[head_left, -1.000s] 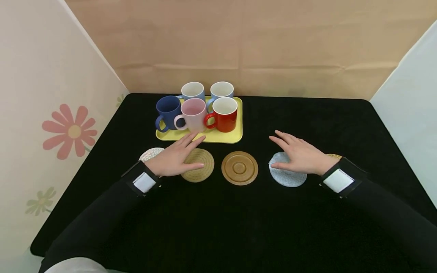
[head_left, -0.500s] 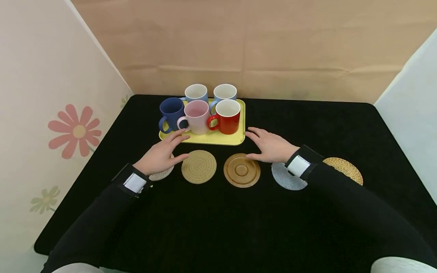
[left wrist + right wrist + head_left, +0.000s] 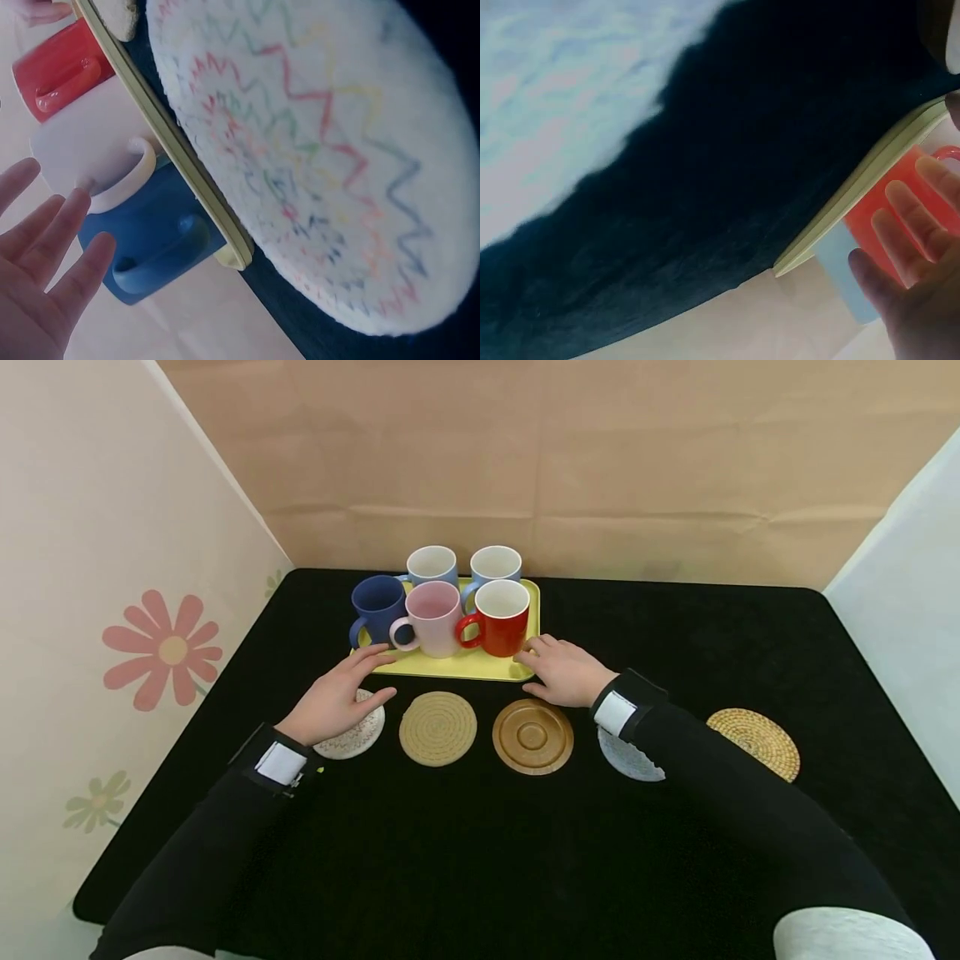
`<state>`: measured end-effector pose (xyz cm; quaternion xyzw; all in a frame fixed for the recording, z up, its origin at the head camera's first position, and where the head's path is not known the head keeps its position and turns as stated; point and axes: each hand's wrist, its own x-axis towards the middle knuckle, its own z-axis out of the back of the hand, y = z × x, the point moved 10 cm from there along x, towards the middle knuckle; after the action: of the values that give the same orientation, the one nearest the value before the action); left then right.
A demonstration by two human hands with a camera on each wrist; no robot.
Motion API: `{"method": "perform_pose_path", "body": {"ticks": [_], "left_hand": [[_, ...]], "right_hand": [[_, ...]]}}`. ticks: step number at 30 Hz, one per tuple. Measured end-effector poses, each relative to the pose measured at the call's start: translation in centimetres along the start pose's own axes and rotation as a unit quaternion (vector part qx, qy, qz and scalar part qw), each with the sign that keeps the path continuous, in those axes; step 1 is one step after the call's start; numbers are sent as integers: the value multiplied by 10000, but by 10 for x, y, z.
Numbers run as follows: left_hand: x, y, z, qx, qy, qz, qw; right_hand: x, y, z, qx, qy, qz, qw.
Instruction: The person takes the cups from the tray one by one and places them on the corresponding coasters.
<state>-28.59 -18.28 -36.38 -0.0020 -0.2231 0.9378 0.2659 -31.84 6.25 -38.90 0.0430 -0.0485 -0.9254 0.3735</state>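
Note:
A yellow tray (image 3: 471, 669) at the back left bears several mugs: a dark blue mug (image 3: 378, 602), a pink mug (image 3: 435, 620), a red mug (image 3: 502, 622), and a light blue mug (image 3: 433, 564) beside another light blue mug (image 3: 497, 562), both white inside. My left hand (image 3: 333, 697), fingers spread and holding nothing, is above a white coaster (image 3: 358, 739) with coloured zigzags, fingertips by the tray's front left corner. My right hand (image 3: 558, 672) reaches in near the tray's front right corner, fingers extended and slightly bent, nothing in its grasp.
In a row before the tray lie a beige woven coaster (image 3: 438, 729), a brown wooden coaster (image 3: 532, 737), a grey-blue fuzzy coaster (image 3: 628, 758) partly under the right sleeve, and a yellow wicker coaster (image 3: 757, 743). Walls border the black table (image 3: 480, 852) at the back and sides.
My right hand has moved left from over the grey-blue coaster to the tray's right corner. My left hand has drawn back left, uncovering the beige coaster. The mugs stay in place.

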Motion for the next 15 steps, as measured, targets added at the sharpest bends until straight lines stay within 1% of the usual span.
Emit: {"method": "perform_pose_path", "body": {"ticks": [4, 6, 8, 11, 13, 15], "left_hand": [[-2, 4, 8, -53, -206, 43, 9998], [-3, 7, 15, -172, -411, 60, 9990], [-5, 11, 23, -397, -691, 87, 9968], [-7, 18, 36, -839, -1210, 131, 9890], [-8, 25, 43, -1119, -1551, 206, 9813], [-9, 32, 49, -1314, -1826, 360, 9737]], "right_hand": [[6, 6, -3, -12, -10, 174, 9998], [8, 9, -4, -47, 18, 238, 9997], [9, 12, -4, -125, 1, 307, 9995], [10, 14, -3, -235, -28, 346, 9991], [10, 16, -3, -305, -36, 394, 9988], [11, 17, -3, -376, -50, 445, 9983]]}}
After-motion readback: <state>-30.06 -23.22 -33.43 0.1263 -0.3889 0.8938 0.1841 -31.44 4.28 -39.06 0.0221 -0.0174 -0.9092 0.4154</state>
